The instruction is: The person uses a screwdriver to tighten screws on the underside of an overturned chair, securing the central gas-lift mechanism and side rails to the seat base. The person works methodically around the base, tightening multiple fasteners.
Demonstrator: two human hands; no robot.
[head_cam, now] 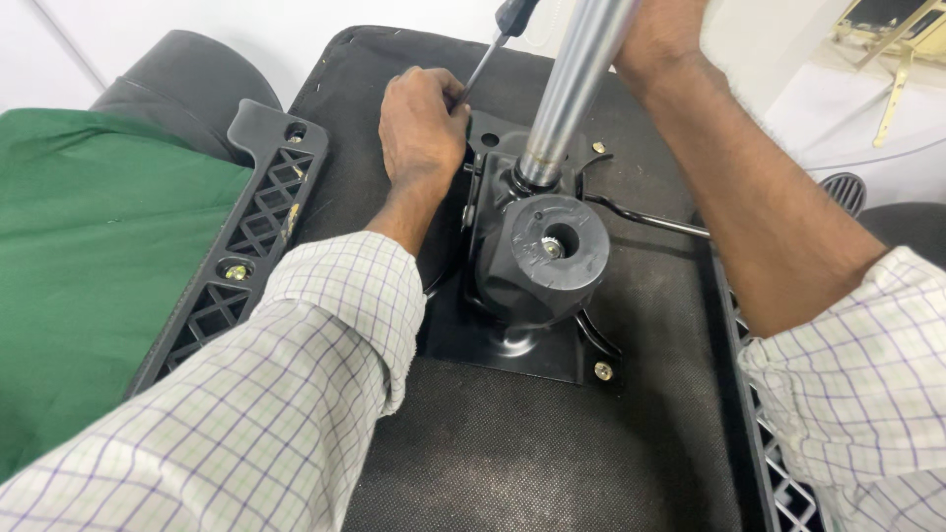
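Steel screwdriver shaft (pixel 481 71) sits pinched in left hand (pixel 422 123) fingers; right hand (pixel 655 30) fingers, cropped, cannot tell.

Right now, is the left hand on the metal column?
No, the left hand rests on the black plate beside the screwdriver, apart from the column.

Two hands (pixel 424 128) (pixel 658 30), one screwdriver (pixel 498 44), one steel column (pixel 576 89), two black armrest brackets (pixel 246 236) (pixel 778 473).
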